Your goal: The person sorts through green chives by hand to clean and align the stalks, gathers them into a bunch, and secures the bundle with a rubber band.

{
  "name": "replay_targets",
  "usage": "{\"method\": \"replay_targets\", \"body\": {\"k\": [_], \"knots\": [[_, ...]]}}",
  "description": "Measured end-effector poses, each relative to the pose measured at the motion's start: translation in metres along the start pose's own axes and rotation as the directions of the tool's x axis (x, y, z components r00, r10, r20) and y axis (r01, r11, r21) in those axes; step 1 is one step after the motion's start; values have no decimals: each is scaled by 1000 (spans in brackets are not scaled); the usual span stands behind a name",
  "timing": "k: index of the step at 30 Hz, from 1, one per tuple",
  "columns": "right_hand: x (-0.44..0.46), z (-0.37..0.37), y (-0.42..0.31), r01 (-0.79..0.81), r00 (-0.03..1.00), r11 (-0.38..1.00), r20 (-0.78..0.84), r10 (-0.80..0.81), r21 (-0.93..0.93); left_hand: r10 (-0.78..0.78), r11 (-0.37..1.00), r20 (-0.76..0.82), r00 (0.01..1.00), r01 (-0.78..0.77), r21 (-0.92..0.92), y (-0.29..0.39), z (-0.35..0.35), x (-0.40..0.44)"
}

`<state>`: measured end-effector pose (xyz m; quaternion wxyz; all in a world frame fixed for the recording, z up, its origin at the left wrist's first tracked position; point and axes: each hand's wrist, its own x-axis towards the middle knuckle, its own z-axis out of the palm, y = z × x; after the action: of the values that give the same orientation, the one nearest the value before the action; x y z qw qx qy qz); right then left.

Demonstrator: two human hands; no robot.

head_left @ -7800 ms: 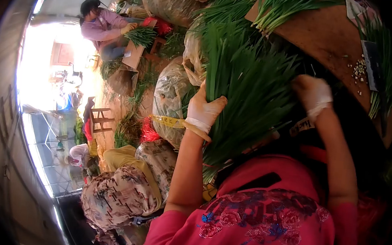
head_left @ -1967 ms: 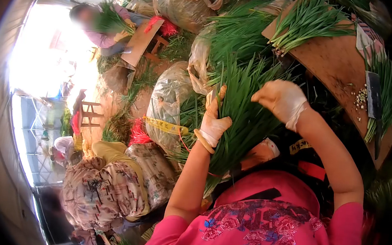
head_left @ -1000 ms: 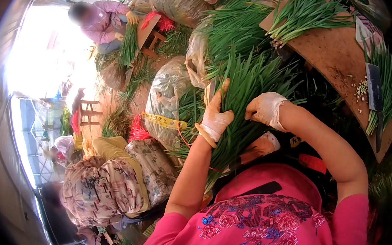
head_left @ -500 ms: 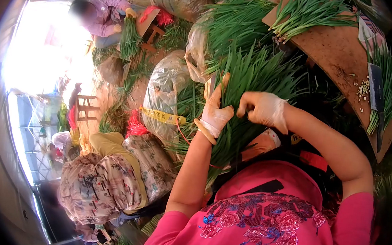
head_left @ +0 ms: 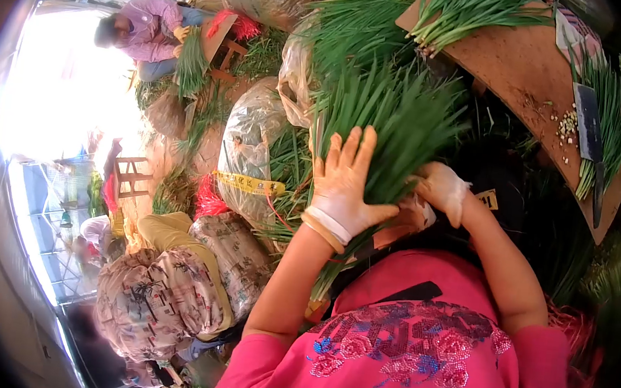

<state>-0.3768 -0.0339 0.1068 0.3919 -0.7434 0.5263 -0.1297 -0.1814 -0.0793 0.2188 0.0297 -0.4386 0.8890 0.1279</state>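
My left hand (head_left: 346, 186), in a pale glove with a band at the wrist, lies open with its fingers spread against a large bunch of green garlic chives (head_left: 400, 120). Its thumb points right across the lower leaves. At the right side of the same bunch, my gloved right hand (head_left: 442, 190) is closed with bent fingers around the leaves; its fingertips are partly hidden. The bunch stands in front of my pink shirt, leaf tips upward and slightly blurred. Below my left wrist, more stalks (head_left: 328, 278) hang down.
At upper right, a brown board (head_left: 516, 79) carries chive bundles (head_left: 466, 18), a cleaver (head_left: 588, 120) and white cut ends (head_left: 567, 127). Clear plastic bags (head_left: 249, 132) with chives stand at left. One co-worker (head_left: 151, 29) holds chives; another person (head_left: 166, 296) bends at lower left.
My left hand has opened from its closed hold and spread over the leaves. My right hand has moved down and right, from above the bunch to its side. The view has shifted slightly.
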Motion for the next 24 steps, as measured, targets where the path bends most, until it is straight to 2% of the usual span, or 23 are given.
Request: {"method": "replay_targets", "body": {"k": [1,2,3,4,5,6,7,8,10,11,12,14,17,20,21,24], "knots": [[9,5,4,275,924,905,-170,-342,-325,-5,1000,27,1000,5,17,0,5,-1],[13,-7,-5,149,985,989,-91,-148,5,-9,999,50,999,8,36,-6,14,-1],[7,-29,-20,-57,993,885,-67,99,462,-10,995,9,1000,11,-100,-26,25,3],[0,-45,-30,-230,951,546,66,303,806,10,956,-42,999,-22,-292,-39,26,8],[-6,-45,-21,-120,938,466,-54,343,877,-1,919,-47,999,-18,-393,-49,26,11],[-13,-47,-10,-110,912,538,-130,388,835,-18,870,-54,998,-10,-493,-57,27,12],[-22,-52,-3,-203,899,612,-102,427,764,-84,771,-32,996,45,-635,-65,32,14],[-30,-57,0,-291,881,672,-83,466,681,-92,745,-35,995,45,-666,-70,34,14],[-42,-47,10,-353,872,684,-40,488,638,-103,695,-31,994,50,-717,-75,33,12],[-48,-42,9,-386,856,672,-26,517,631,-138,592,36,990,111,-798,-74,29,10],[-51,-37,8,-397,852,645,1,524,653,-127,563,34,991,100,-820,-75,29,8],[-53,-28,3,-386,849,633,-11,529,671,-105,506,33,994,82,-859,-79,31,7],[-51,-27,-14,-281,853,638,-118,508,717,-96,426,43,994,80,-901,-80,32,6],[-43,-16,-25,-192,895,826,-251,368,529,-101,331,67,993,97,-939,-70,31,5],[-40,-20,-34,-187,905,877,-271,329,443,-99,363,59,993,91,-927,-69,32,5],[-11,1,-34,-282,935,941,-168,313,187,-90,444,31,995,68,-894,-68,36,5]]}}
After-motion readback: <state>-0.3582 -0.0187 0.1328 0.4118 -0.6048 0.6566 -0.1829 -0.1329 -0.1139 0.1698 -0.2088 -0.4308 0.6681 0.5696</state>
